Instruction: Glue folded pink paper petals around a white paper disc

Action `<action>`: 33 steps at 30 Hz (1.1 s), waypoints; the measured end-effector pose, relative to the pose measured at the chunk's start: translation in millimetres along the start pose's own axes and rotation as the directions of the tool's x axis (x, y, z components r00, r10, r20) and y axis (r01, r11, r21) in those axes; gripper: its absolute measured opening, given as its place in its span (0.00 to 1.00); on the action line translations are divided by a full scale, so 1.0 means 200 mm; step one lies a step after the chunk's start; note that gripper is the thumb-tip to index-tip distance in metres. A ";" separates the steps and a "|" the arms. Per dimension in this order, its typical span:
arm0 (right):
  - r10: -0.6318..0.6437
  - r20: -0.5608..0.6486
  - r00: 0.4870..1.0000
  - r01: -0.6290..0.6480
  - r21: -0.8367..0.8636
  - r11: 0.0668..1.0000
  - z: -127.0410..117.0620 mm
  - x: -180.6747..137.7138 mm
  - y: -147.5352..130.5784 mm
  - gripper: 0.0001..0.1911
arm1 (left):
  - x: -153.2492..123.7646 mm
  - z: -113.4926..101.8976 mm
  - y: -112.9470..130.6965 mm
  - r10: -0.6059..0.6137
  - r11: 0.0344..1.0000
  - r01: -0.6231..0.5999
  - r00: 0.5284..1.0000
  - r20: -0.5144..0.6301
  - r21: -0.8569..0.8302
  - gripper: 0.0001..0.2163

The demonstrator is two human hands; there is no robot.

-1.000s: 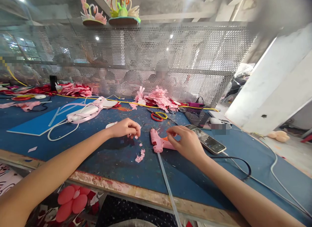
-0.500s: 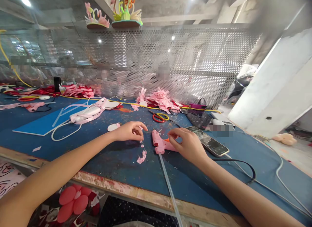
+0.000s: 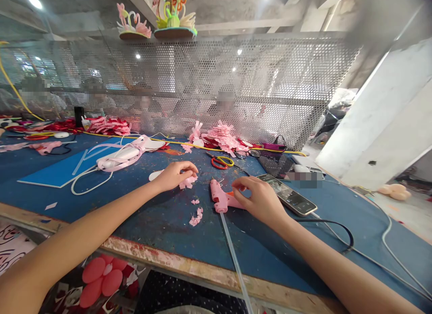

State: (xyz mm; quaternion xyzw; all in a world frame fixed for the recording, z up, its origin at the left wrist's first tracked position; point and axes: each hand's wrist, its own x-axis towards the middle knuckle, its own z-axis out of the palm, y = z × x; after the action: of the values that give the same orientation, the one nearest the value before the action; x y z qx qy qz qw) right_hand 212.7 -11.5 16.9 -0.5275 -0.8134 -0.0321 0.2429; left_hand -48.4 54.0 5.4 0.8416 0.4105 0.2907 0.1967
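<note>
My left hand (image 3: 175, 173) rests on the blue table (image 3: 162, 224) with its fingers curled around a small pink fringed paper piece (image 3: 187, 182). My right hand (image 3: 258, 198) lies on the handle of a pink glue gun (image 3: 219, 199), fingers bent and pinched at its rear. A clear glue stick (image 3: 232, 255) runs from the gun back toward the table's front edge. Small pink paper scraps (image 3: 195, 215) lie between my two hands.
A phone (image 3: 290, 197) lies just right of my right hand, with cables (image 3: 337, 226) trailing off. Red and yellow scissors (image 3: 219, 161), a pile of pink paper flowers (image 3: 219, 136) and a perforated metal screen (image 3: 216, 84) sit behind. A blue sheet (image 3: 57, 170) lies left.
My left hand has closed on the pink fringed piece and drawn it slightly back and left. My right hand stays on the glue gun.
</note>
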 end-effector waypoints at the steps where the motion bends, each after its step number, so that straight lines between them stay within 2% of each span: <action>1: -0.008 0.027 1.000 0.008 -0.003 1.000 0.00 0.00 0.00 0.09 | 0.01 -0.01 -0.02 0.002 0.999 -0.001 0.999 -0.037 0.039 0.11; 3: -0.031 0.088 0.996 0.032 -0.007 0.999 0.00 0.00 0.00 0.11 | 0.02 -0.01 -0.06 0.016 0.993 -0.006 0.997 -0.076 0.122 0.10; 6: -0.065 0.175 0.982 0.066 -0.003 0.998 0.01 0.01 0.00 0.15 | 0.03 -0.01 -0.12 0.032 0.980 -0.020 0.998 -0.060 0.196 0.10; 12: -0.101 0.279 0.955 0.104 0.006 0.995 0.04 -0.01 0.01 0.22 | 0.04 0.03 -0.13 0.035 0.974 -0.030 0.999 -0.017 0.223 0.10; 17: -0.097 0.299 0.949 0.101 0.001 0.995 0.05 0.00 0.01 0.21 | 0.04 0.04 -0.11 0.009 0.982 -0.002 0.999 -0.034 0.191 0.07; 22: -0.080 0.294 0.953 0.085 -0.005 0.996 0.05 0.00 0.00 0.20 | 0.03 0.02 -0.12 -0.056 0.988 0.068 0.995 -0.087 0.139 0.07; 33: -0.081 0.302 0.950 0.088 -0.008 0.996 0.04 0.00 -0.01 0.19 | 0.04 0.01 -0.13 -0.088 0.994 0.099 0.975 -0.204 0.048 0.07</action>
State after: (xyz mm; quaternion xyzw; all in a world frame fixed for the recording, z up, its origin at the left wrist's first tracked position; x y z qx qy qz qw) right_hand 209.1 -10.2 9.5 -0.4936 -0.8623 0.0297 0.1088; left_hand -57.4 74.8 -8.7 0.7929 0.4757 0.3528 0.1432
